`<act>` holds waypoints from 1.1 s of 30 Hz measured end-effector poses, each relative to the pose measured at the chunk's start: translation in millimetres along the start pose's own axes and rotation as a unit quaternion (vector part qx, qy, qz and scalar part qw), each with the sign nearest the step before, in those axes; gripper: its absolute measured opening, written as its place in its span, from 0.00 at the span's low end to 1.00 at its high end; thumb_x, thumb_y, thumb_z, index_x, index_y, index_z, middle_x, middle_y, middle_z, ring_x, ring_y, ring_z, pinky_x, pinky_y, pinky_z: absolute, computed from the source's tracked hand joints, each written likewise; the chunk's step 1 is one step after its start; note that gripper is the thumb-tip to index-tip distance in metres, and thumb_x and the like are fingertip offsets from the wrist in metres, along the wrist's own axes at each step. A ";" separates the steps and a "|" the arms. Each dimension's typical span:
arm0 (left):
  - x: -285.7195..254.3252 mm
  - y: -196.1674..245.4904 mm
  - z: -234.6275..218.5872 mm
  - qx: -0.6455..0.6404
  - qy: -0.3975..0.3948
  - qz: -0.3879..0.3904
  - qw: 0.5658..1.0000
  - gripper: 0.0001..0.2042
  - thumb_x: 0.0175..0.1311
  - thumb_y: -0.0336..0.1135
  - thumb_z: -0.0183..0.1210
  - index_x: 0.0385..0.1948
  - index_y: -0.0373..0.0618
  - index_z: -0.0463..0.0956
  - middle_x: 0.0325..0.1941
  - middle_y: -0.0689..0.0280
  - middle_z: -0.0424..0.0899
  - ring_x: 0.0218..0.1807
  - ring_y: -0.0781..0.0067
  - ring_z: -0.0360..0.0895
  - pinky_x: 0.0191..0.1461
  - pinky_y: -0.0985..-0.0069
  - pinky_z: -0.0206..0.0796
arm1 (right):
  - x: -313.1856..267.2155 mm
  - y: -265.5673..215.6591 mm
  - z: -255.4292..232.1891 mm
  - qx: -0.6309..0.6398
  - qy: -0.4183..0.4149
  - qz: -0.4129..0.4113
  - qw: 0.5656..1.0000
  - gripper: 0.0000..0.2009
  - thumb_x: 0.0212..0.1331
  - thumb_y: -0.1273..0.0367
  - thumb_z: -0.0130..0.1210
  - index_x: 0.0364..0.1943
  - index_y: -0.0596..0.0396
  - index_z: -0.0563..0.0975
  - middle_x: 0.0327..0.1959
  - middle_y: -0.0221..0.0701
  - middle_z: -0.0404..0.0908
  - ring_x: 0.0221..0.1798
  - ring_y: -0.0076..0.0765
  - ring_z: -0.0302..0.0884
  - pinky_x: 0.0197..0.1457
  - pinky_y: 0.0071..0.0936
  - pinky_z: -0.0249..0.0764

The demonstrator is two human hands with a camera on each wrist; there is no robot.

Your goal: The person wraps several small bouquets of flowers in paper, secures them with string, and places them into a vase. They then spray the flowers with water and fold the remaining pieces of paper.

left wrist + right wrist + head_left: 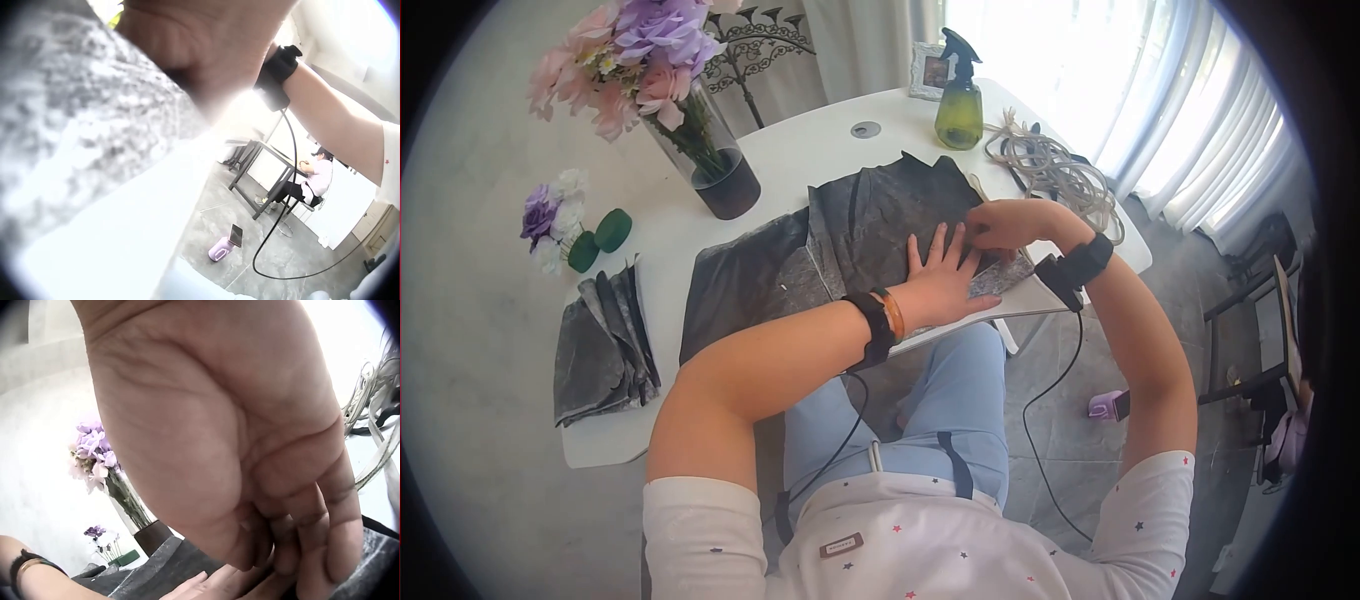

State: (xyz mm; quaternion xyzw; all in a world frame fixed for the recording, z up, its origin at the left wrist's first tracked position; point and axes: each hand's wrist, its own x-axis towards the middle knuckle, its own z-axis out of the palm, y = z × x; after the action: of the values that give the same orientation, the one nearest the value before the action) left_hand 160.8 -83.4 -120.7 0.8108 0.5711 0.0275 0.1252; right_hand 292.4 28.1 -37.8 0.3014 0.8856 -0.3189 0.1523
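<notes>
A dark grey, crinkled sheet lies folded and creased across the white table. My left hand rests flat on it, fingers spread, near the table's front edge. Just beyond, my right hand bends down at the sheet's right end. Its thumb and fingers come together there, pinching the sheet close to the left fingertips; the pinched part is hidden behind the fingers. In the left wrist view the sheet's mottled grey surface fills the near side.
A second folded dark bundle lies at the table's left. Behind stand a flower vase, a green spray bottle and a picture frame. A coiled pale cord lies at the right. Farther off sits another person.
</notes>
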 end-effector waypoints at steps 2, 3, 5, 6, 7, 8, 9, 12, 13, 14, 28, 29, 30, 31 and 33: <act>1.1 -3.9 -0.4 -0.001 0.017 -0.006 1.000 0.45 0.60 0.68 0.41 0.69 0.42 0.42 0.72 0.41 0.37 0.73 0.37 0.28 0.64 0.31 0.24 | 0.8 3.5 0.2 0.001 -0.030 0.029 0.999 0.13 0.59 0.68 0.45 0.36 0.68 0.72 0.23 0.41 0.80 0.24 0.37 0.82 0.26 0.28 0.78; 0.2 -4.9 0.3 -0.001 0.019 -0.011 1.000 0.45 0.60 0.68 0.41 0.69 0.42 0.42 0.72 0.41 0.37 0.73 0.37 0.28 0.64 0.31 0.24 | -1.3 0.8 0.2 -0.003 -0.032 0.025 0.999 0.13 0.59 0.68 0.45 0.36 0.68 0.72 0.23 0.41 0.80 0.24 0.37 0.82 0.26 0.28 0.78; -0.7 -4.8 2.9 -0.032 0.048 0.027 0.998 0.43 0.61 0.66 0.42 0.68 0.40 0.44 0.73 0.44 0.39 0.74 0.39 0.31 0.66 0.32 0.25 | -9.8 -3.3 -0.6 -0.080 -0.034 0.061 0.994 0.13 0.59 0.67 0.45 0.35 0.67 0.73 0.22 0.42 0.81 0.24 0.38 0.82 0.27 0.29 0.79; 0.5 -6.2 3.3 -0.030 0.058 0.062 0.996 0.41 0.62 0.64 0.42 0.68 0.40 0.46 0.73 0.47 0.42 0.74 0.41 0.35 0.66 0.34 0.27 | -12.7 -3.6 -2.1 -0.092 -0.047 0.066 0.992 0.13 0.60 0.67 0.44 0.33 0.66 0.74 0.20 0.41 0.80 0.23 0.38 0.82 0.26 0.30 0.78; 1.8 -7.3 3.9 -0.031 0.060 0.062 0.996 0.41 0.62 0.64 0.42 0.68 0.40 0.46 0.73 0.47 0.42 0.74 0.41 0.35 0.66 0.34 0.27 | -13.2 -1.4 -3.0 -0.094 -0.048 0.067 0.992 0.13 0.60 0.67 0.44 0.33 0.66 0.74 0.20 0.41 0.80 0.23 0.38 0.82 0.26 0.30 0.78; 3.2 -8.1 4.5 -0.021 0.053 0.094 0.994 0.40 0.63 0.63 0.42 0.68 0.40 0.47 0.73 0.48 0.44 0.74 0.42 0.37 0.67 0.34 0.28 | -13.6 1.3 -3.6 -0.101 -0.014 0.064 0.993 0.13 0.60 0.67 0.44 0.32 0.66 0.74 0.20 0.41 0.80 0.23 0.38 0.82 0.26 0.30 0.77; 3.3 -7.8 3.4 -0.012 0.045 0.126 0.991 0.39 0.63 0.63 0.42 0.67 0.40 0.48 0.72 0.49 0.45 0.74 0.43 0.38 0.67 0.35 0.30 | -14.0 1.8 -4.0 -0.107 0.020 0.060 0.992 0.12 0.60 0.67 0.44 0.31 0.65 0.74 0.20 0.41 0.80 0.22 0.38 0.82 0.25 0.30 0.77; 3.8 -6.2 -0.5 -0.001 0.040 0.150 0.988 0.38 0.64 0.61 0.44 0.67 0.40 0.49 0.72 0.50 0.48 0.73 0.47 0.41 0.68 0.38 0.33 | -8.2 0.7 -6.8 -0.055 0.088 0.042 0.994 0.11 0.58 0.70 0.46 0.39 0.64 0.72 0.26 0.43 0.80 0.24 0.38 0.81 0.28 0.31 0.76; 3.0 -4.9 -1.5 0.000 0.039 0.149 0.988 0.38 0.64 0.61 0.44 0.67 0.40 0.49 0.72 0.50 0.48 0.73 0.47 0.41 0.68 0.38 0.33 | -3.9 2.2 -6.4 -0.026 0.131 0.015 0.991 0.12 0.58 0.70 0.47 0.44 0.63 0.70 0.29 0.43 0.80 0.26 0.38 0.81 0.30 0.31 0.76; 1.6 -2.8 -2.1 -0.003 0.045 0.153 0.987 0.36 0.64 0.58 0.45 0.67 0.40 0.51 0.72 0.51 0.49 0.73 0.48 0.43 0.68 0.38 0.34 | 2.7 9.0 -5.0 -0.017 0.141 0.013 0.990 0.18 0.58 0.71 0.47 0.53 0.61 0.66 0.32 0.44 0.80 0.27 0.39 0.81 0.30 0.33 0.76; -10.8 -3.5 11.2 -0.015 0.092 0.213 0.973 0.31 0.66 0.51 0.46 0.65 0.41 0.55 0.70 0.54 0.55 0.72 0.51 0.49 0.68 0.40 0.41 | 39.8 19.1 -6.7 -0.063 0.131 0.078 0.986 0.28 0.57 0.72 0.49 0.63 0.63 0.58 0.50 0.55 0.71 0.46 0.54 0.77 0.46 0.39 0.75; -18.0 -9.6 9.6 -0.014 0.091 0.204 0.975 0.31 0.66 0.51 0.46 0.65 0.41 0.55 0.70 0.54 0.55 0.72 0.51 0.49 0.68 0.40 0.41 | 42.1 26.2 -2.0 -0.085 0.152 0.061 0.983 0.27 0.58 0.71 0.47 0.62 0.65 0.59 0.51 0.56 0.71 0.48 0.55 0.76 0.50 0.40 0.73; -29.7 -16.8 3.9 0.001 0.071 0.186 0.980 0.33 0.65 0.55 0.46 0.66 0.43 0.52 0.71 0.52 0.52 0.73 0.49 0.46 0.68 0.40 0.39 | 44.6 37.7 0.1 -0.106 0.175 0.046 0.978 0.26 0.58 0.71 0.46 0.62 0.66 0.59 0.51 0.56 0.71 0.50 0.55 0.75 0.53 0.41 0.71; -41.8 -25.0 -1.3 0.016 0.050 0.170 0.984 0.36 0.64 0.59 0.45 0.68 0.45 0.50 0.72 0.51 0.49 0.73 0.47 0.44 0.68 0.39 0.37 | 57.2 61.7 2.4 -0.105 0.173 0.042 0.978 0.26 0.58 0.71 0.46 0.62 0.66 0.59 0.51 0.56 0.71 0.50 0.55 0.75 0.53 0.41 0.71; -67.7 -45.4 -10.2 0.022 0.020 0.128 0.991 0.37 0.63 0.61 0.44 0.69 0.48 0.47 0.73 0.50 0.45 0.74 0.46 0.40 0.68 0.38 0.35 | 89.7 110.7 11.7 -0.362 0.159 -0.020 0.918 0.26 0.58 0.72 0.42 0.62 0.69 0.58 0.51 0.57 0.71 0.50 0.56 0.74 0.55 0.41 0.70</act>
State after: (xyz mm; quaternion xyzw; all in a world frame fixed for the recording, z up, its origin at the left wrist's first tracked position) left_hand 93.7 -130.4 -114.8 0.8790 0.4657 0.0466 0.0912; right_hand 293.9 127.7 -140.4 0.2545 0.9590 0.0723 0.1018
